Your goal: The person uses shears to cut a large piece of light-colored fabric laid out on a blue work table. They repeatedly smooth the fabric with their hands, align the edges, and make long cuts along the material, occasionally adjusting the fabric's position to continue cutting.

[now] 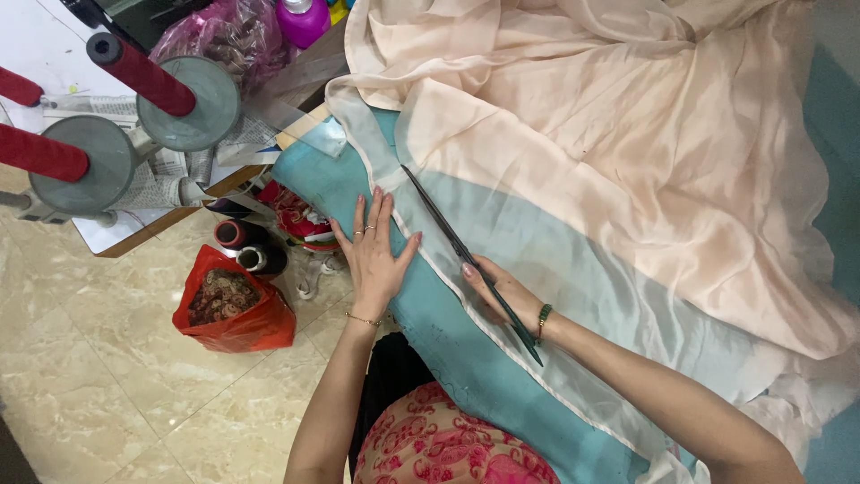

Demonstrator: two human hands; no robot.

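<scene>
The left hand (374, 254) lies flat and open, fingers spread, palm down on the teal-covered bench (466, 350), just beside the hemmed edge of the peach chiffon fabric (627, 152); rings show on two fingers and a thin bracelet circles the wrist. The right hand (503, 296) is closed around the handles of a pair of long black scissors (466, 260), its forefinger laid along the blades; the scissors lie slantwise along the sheer fabric's edge, tips pointing away from the person toward the upper left, blades close together as far as can be seen; a green bracelet sits at that wrist. The fabric spreads over most of the bench, bunched in folds at the top and right, a single thin layer near the hands letting the teal show through.

Left of the bench, on the tiled floor (107, 394), stands a red plastic bag (228, 309) with patterned pieces inside; two dark thread cones (251, 246) stand just behind it. At upper left, red thread spools (143, 73) sit on grey discs above newspaper sheets (161, 179); a pink plastic bag (224, 36) and a magenta bottle (303, 18) lie beyond.
</scene>
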